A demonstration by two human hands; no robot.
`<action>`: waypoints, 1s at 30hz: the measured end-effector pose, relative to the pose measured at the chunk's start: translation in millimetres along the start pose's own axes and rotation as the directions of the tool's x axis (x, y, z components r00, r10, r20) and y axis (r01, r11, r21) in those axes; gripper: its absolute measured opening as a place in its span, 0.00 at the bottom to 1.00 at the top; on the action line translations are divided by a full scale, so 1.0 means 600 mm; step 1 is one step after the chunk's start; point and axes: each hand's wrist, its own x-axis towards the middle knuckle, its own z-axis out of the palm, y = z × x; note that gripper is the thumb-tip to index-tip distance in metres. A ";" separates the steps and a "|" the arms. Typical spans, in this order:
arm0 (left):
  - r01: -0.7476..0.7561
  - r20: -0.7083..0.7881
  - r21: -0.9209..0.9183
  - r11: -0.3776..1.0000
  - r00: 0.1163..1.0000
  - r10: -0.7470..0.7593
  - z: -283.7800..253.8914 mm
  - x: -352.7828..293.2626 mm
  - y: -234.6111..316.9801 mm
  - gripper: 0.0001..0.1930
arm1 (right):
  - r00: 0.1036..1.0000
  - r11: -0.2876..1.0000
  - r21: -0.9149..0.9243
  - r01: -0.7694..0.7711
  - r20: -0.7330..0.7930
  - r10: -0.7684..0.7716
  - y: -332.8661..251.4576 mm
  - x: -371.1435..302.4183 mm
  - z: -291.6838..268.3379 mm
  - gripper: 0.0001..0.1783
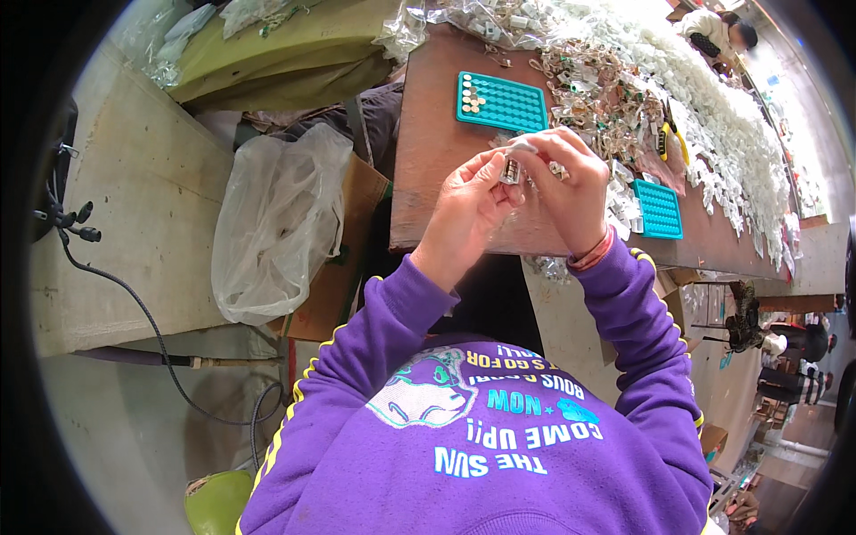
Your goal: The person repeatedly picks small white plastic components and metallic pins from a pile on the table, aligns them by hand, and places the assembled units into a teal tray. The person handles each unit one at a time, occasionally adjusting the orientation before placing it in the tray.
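Note:
Over the table's near edge, my left hand pinches a small clear piece with metal-coloured parts inside between thumb and fingers. Close against it on the right, my right hand has its thumb and forefinger pressed together at the piece's upper end; what they grip is too small to make out. Just beyond my hands lies a teal tray with rows of round pockets. Several small round pale-gold pieces sit in its left part.
A second teal tray lies right of my hands. Yellow-and-black pliers rest among loose wired parts. Behind spreads a big heap of white pieces. A clear plastic bag hangs over a cardboard box at left.

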 end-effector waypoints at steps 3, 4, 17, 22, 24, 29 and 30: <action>-0.046 -0.042 0.090 0.995 0.998 0.050 0.013 -0.007 0.001 0.11 | 0.971 0.972 -0.074 0.225 -0.065 -0.229 -0.005 -0.010 0.000 0.10; -0.076 -0.092 0.191 0.979 0.991 0.094 0.019 -0.010 -0.002 0.10 | 0.983 0.985 -0.032 0.169 -0.066 -0.171 -0.006 -0.011 -0.001 0.09; -0.002 -0.036 -0.027 1.000 0.999 0.001 0.029 -0.019 0.006 0.12 | 0.939 0.922 -0.177 0.343 0.078 -0.335 -0.009 -0.023 -0.009 0.24; 0.058 -0.015 -0.150 0.987 0.998 -0.060 0.013 -0.020 -0.005 0.11 | 0.849 0.808 -0.259 0.528 0.175 -0.499 0.001 -0.008 -0.020 0.23; 0.116 0.076 -0.187 0.976 0.992 -0.103 0.008 -0.024 -0.004 0.11 | 0.832 0.790 -0.266 0.553 0.224 -0.507 0.003 -0.005 -0.025 0.21; 0.193 -0.006 -0.236 0.952 0.980 -0.200 0.010 -0.037 -0.009 0.10 | 0.821 0.777 -0.274 0.567 0.265 -0.506 0.007 -0.006 -0.032 0.19; 0.203 0.011 -0.264 0.943 0.978 -0.207 0.010 -0.037 -0.009 0.10 | 0.835 0.784 -0.291 0.548 0.249 -0.491 0.006 -0.010 -0.029 0.19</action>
